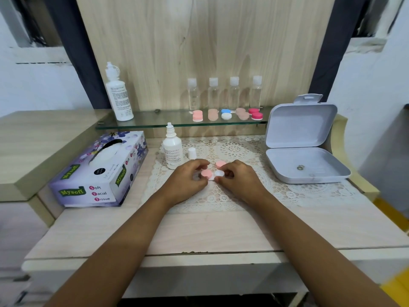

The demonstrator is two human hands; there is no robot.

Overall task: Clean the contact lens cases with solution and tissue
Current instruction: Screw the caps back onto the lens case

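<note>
Left hand (190, 177) and right hand (238, 179) each pinch one end of the lens case (212, 174), centre frame on the desk (199, 229). It looks like light, stiff, probably slippery plastic, best held by its rims.

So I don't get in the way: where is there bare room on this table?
Free: the table front, and the lace mat between the cap and the white box. Crowded: around the left hand and right hand on the lens case, and the glass shelf.
</note>
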